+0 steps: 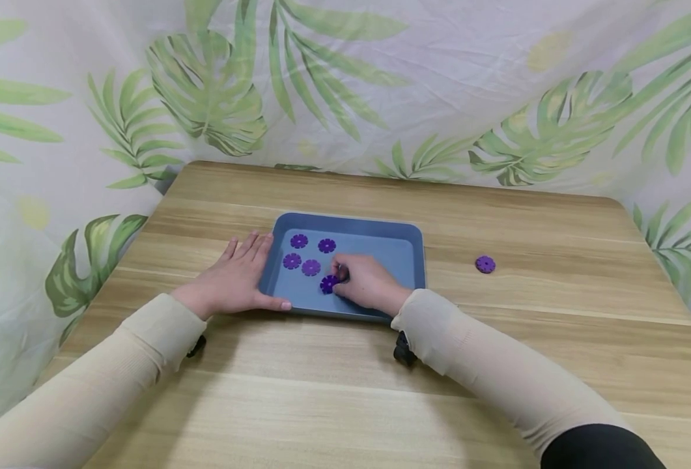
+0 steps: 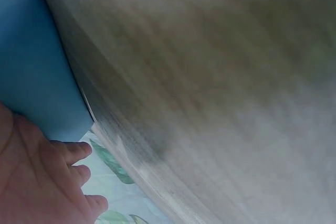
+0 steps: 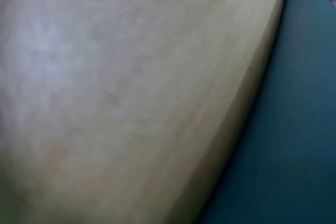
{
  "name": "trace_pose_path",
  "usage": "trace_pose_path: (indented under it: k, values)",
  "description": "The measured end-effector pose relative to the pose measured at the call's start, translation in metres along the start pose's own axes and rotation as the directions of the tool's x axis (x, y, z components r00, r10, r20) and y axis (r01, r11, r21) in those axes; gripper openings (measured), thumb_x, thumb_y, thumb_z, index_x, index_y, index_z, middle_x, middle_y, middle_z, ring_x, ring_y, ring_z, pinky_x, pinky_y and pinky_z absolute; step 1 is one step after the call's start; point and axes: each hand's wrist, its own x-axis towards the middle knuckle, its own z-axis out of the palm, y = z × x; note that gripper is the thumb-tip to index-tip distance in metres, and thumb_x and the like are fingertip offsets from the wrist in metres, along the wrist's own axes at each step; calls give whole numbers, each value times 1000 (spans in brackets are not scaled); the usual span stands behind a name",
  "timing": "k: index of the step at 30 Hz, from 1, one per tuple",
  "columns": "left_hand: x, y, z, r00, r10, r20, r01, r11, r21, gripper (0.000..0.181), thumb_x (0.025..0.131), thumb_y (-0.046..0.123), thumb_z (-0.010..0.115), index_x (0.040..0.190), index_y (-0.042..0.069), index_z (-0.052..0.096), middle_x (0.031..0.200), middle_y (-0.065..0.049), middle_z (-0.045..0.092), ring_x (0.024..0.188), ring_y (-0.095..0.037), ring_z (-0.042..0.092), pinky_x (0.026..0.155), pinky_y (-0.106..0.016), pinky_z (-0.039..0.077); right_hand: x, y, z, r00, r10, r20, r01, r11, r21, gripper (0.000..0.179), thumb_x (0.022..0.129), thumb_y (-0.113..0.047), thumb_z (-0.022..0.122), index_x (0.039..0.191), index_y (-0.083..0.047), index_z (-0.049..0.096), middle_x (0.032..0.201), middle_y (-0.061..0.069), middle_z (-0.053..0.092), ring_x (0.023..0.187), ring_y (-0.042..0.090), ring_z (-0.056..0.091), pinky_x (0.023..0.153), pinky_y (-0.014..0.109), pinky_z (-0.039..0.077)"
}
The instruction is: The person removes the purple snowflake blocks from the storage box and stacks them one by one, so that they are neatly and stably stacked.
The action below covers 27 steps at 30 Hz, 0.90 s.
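A blue rectangular tray (image 1: 380,242) lies on the wooden table. Several purple notched plastic discs, one of them a disc (image 1: 299,241) near the back left, lie flat inside its left half. My right hand (image 1: 370,281) reaches over the tray's front right and pinches a darker purple disc (image 1: 327,284) between thumb and fingers. At the tray's left end, my left hand (image 1: 234,277) is spread, its thumb along the front rim and its fingers by the left rim. The left wrist view catches the palm (image 2: 26,177) beside the tray's outer wall (image 2: 42,61).
Another purple disc (image 1: 485,264) sits on the table (image 1: 556,286), right of the tray. Behind the table hangs a white cloth (image 1: 451,58) printed with green leaves. The right wrist view holds mostly tabletop (image 3: 121,98) and the tray's side wall (image 3: 283,124).
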Motion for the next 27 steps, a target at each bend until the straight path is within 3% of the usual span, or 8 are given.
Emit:
trace_pose_path:
  k: [5,9,12,17,22,27]
  values:
    - [0,0,0,1000,-7,2,7,1000,-3,143,76,89,61,160,-11,1,168,-29,3,155,-45,-3,121,-63,-4,1,4,-3,1000,-13,-14,14,999,52,7,97,-9,71,97,-11,64,97,2,70,93,18,64,85,34,52]
    - [0,0,0,1000,-10,7,10,1000,-4,144,76,89,61,161,-10,1,169,-29,2,155,-45,-4,121,-63,-5,1,10,-16,998,67,12,-68,973,219,12,98,-8,68,110,-5,68,98,5,71,81,15,60,71,27,50]
    - [0,0,0,1000,-5,3,5,1000,-4,144,75,89,61,161,-10,1,169,-29,1,155,-44,-5,121,-63,-6,0,17,-31,986,163,19,-160,927,339,24,99,-11,68,122,-5,68,101,7,72,78,16,59,63,27,46]
    - [0,1,0,1000,4,-7,-4,1000,3,145,75,90,61,161,-10,1,169,-28,-1,155,-43,-7,120,-64,-6,-4,29,-52,961,276,5,-248,858,450,23,100,-13,68,121,-3,71,104,9,74,91,21,63,73,30,47]
    - [0,2,-1,1000,7,-12,-7,1000,11,144,75,89,61,160,-11,1,169,-28,-1,155,-43,-7,120,-64,-6,-8,40,-65,940,342,10,-282,759,586,24,100,-9,66,121,2,68,101,8,75,91,23,59,70,29,44]
    - [-1,1,0,1000,8,-13,-8,1000,8,144,76,88,61,160,-11,1,169,-28,-2,155,-43,-8,120,-64,-7,-14,47,-77,925,378,38,-311,697,646,32,101,-10,64,131,0,65,101,4,74,91,23,55,69,27,41]
